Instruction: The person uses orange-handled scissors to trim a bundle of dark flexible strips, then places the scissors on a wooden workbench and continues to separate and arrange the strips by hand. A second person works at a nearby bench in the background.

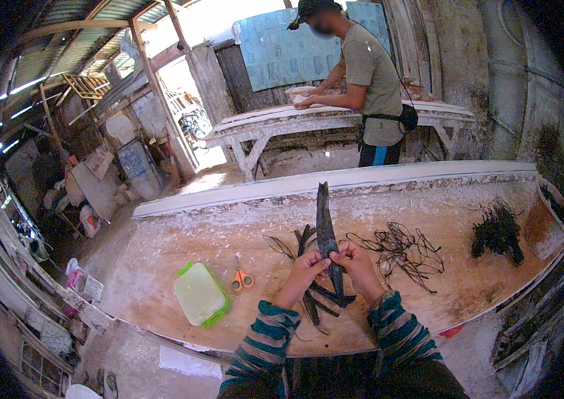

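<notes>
My left hand (304,275) and my right hand (358,267) meet over the wooden table, both closed on one long, flat black strip (324,216). Its wide upper end points away from me and its narrower end hangs below my fingers. What the strip is made of I cannot tell. Under and beside my hands lie several thinner black strips (310,307). Orange-handled scissors (243,280) rest left of my left hand. Thin black cords (402,251) lie tangled to the right of my right hand.
A lidded box with green edges (200,294) sits left of the scissors. At the table's right are a black stringy bundle (497,231) and a tipped bucket (540,230). A white raised ledge (335,181) runs along the far edge. Beyond it, a person (374,73) works at another bench (275,124).
</notes>
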Motion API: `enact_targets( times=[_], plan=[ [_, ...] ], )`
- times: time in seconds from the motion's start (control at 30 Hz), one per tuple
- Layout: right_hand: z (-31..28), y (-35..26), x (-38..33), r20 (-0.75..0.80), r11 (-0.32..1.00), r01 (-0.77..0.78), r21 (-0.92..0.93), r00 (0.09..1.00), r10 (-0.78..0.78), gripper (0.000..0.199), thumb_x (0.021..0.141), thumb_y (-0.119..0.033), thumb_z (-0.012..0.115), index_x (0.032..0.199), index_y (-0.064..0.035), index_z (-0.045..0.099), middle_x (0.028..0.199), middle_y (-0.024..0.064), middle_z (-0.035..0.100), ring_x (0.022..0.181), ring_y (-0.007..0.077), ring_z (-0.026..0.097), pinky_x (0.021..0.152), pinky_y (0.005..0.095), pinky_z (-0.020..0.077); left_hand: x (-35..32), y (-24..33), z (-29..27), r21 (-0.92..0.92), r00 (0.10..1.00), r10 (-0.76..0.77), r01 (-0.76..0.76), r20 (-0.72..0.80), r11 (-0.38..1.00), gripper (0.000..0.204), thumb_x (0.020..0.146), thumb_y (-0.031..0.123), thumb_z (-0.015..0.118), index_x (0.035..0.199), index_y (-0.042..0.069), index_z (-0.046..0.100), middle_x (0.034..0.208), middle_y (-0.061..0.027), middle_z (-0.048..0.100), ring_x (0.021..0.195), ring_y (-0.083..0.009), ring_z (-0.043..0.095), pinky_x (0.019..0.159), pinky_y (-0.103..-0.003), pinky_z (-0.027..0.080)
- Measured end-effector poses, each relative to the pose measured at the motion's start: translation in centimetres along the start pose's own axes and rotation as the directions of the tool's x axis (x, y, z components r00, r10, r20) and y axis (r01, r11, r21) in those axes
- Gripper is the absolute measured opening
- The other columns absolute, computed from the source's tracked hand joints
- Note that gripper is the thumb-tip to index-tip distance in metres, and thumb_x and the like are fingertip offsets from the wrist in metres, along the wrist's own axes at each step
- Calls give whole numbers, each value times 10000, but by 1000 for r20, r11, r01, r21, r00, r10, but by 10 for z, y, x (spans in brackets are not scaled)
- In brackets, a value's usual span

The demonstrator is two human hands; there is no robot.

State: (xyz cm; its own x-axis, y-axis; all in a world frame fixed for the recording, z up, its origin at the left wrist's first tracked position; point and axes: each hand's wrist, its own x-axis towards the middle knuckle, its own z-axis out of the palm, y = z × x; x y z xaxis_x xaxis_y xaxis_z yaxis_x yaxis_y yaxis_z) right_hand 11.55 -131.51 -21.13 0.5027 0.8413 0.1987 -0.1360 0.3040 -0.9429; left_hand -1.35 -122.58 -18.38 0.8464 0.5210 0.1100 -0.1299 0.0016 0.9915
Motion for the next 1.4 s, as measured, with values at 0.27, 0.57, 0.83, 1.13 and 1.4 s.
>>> enact_targets(
  times=[0.27, 0.57, 0.83, 1.13, 1.4],
  plan=[
    [8, -17, -7, 77, 990, -112, -89, 990, 118, 127, 796, -149, 643, 837, -72, 551, 763, -13, 572, 684, 72, 519, 607, 222, 423, 4, -4, -11, -72, 978, 37, -53, -203, 996, 152, 852, 180, 578, 759, 83, 505, 635, 35, 502, 554, -50, 472, 507, -195, 394],
    [1, -3, -2, -19, 998, -17, -65, 1000, 16, 111, 803, -127, 626, 808, -83, 525, 744, -19, 558, 665, 67, 514, 589, 221, 426, -1, 10, 0, -46, 997, -26, 22, -73, 999, 127, 868, 187, 555, 842, 63, 541, 699, 30, 531, 621, -59, 511, 565, -197, 429],
    [10, -20, -7, -77, 999, -13, -36, 997, 10, 117, 806, -141, 626, 781, -94, 521, 698, -25, 539, 600, 51, 490, 515, 192, 390, 2, -6, -9, -7, 998, 38, -38, 47, 999, 114, 854, 183, 560, 883, 73, 560, 783, 11, 579, 696, -85, 535, 632, -221, 433],
    [3, -33, -8, -149, 999, 11, -31, 989, -15, 97, 829, -157, 591, 853, -70, 555, 698, -15, 527, 593, 68, 477, 539, 200, 393, 4, 0, -10, -66, 988, 89, -98, -128, 993, 167, 862, 147, 550, 995, 52, 515, 800, 5, 580, 666, -73, 534, 592, -216, 445],
    [10, -28, -11, 131, 987, -64, -150, 988, 84, 91, 816, -153, 611, 863, -99, 555, 760, -33, 565, 681, 60, 524, 606, 202, 422, 8, -7, -12, 7, 979, 154, -155, -136, 988, 207, 857, 122, 556, 1035, 41, 490, 780, 0, 556, 669, -76, 532, 583, -217, 448]
  ],
)
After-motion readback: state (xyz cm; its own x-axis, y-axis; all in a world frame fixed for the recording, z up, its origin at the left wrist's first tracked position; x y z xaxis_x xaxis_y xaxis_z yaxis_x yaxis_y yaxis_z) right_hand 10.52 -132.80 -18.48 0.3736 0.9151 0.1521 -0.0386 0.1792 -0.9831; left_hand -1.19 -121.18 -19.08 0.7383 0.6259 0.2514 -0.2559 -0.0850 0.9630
